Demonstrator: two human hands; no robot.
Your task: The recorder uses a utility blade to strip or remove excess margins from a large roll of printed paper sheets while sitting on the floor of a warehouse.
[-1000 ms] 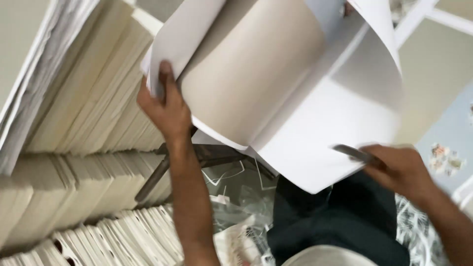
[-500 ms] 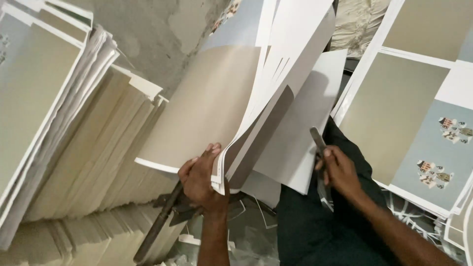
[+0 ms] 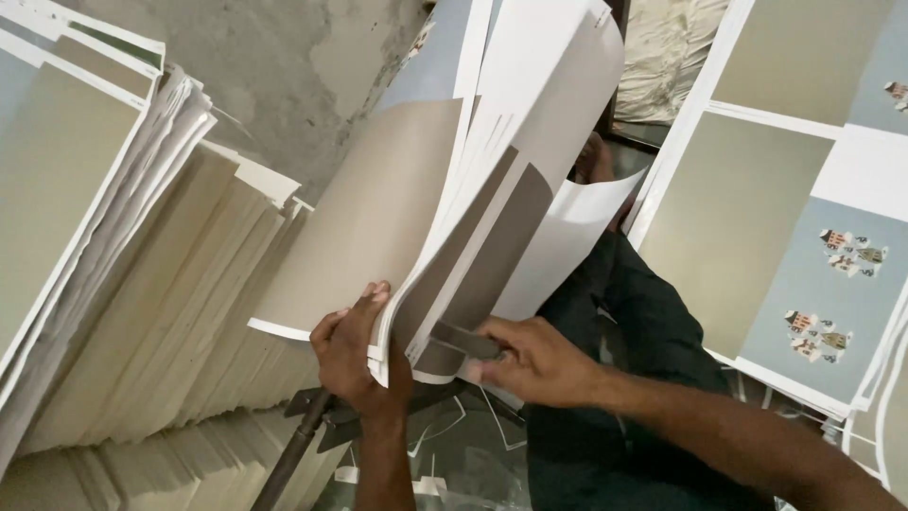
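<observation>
My left hand [image 3: 357, 358] grips the lower edge of a bundle of large printed sheets [image 3: 445, 189], beige on one side and white on the other, held up and folded over. My right hand [image 3: 534, 361] holds a thin grey metal blade [image 3: 465, 341] whose tip is slid between the sheets near the fold. The upper parts of the sheets curl away toward the top of the view.
Tall stacks of beige cut card [image 3: 142, 312] fill the left. Large printed sheets with beige and blue panels [image 3: 785, 218] lie at the right. A dark metal bar [image 3: 293, 449] and paper trimmings [image 3: 454, 454] sit below my hands, beside my dark trousers [image 3: 624, 378].
The sheets came down from overhead and were gathered into a folded bundle. My right hand moved left and pushed the blade into the sheets beside my left hand.
</observation>
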